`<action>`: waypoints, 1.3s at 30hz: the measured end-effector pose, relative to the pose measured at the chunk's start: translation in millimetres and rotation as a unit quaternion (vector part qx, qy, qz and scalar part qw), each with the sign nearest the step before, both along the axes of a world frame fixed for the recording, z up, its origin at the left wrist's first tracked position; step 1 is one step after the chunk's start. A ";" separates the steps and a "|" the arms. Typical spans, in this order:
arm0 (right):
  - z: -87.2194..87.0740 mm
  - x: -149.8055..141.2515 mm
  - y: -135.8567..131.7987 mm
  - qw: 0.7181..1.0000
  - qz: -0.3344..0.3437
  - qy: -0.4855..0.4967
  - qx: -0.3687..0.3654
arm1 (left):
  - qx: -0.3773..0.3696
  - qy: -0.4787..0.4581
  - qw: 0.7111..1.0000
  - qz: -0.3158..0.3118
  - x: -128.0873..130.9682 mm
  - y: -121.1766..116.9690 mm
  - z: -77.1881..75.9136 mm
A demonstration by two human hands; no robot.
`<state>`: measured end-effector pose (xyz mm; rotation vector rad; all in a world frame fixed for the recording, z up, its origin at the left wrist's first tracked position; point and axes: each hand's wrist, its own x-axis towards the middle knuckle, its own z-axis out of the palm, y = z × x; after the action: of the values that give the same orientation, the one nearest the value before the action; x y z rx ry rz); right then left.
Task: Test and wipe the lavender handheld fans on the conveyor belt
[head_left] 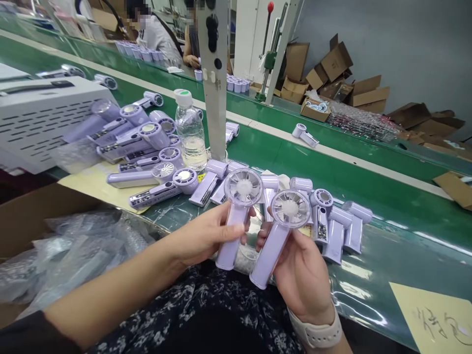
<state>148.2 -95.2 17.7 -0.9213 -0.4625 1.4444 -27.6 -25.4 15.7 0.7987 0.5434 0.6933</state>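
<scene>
My left hand (pixel 212 228) is closed round the handle of a lilac handheld fan (pixel 236 216), its thumb across the front. A second lilac handheld fan (pixel 280 236) is gripped by my right hand (pixel 304 265), which wears a pale watch strap. Both fans tilt with their round clear-fronted heads up, side by side and slightly apart. Behind them on the green bench lie more fan bodies (pixel 335 236), some with circuit boards showing. To the left, a pile of similar fan bodies (pixel 151 137) rests on a yellow sheet.
A clear bottle (pixel 190 132) stands beside a metal post (pixel 216 83). At the left are a white slotted box (pixel 47 118) and a carton of plastic bags (pixel 84 250). One fan (pixel 305 135) lies on the green conveyor (pixel 273 152). A co-worker (pixel 162 37) sits across it.
</scene>
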 end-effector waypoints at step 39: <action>-7.8 6.7 3.6 0.996 0.061 0.069 0.020 | 0.059 0.091 0.991 0.083 2.8 -7.2 -5.0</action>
<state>154.9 -91.6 9.9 -0.7665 -0.4490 1.5932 -24.8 -32.6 10.7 0.9409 0.7443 0.8165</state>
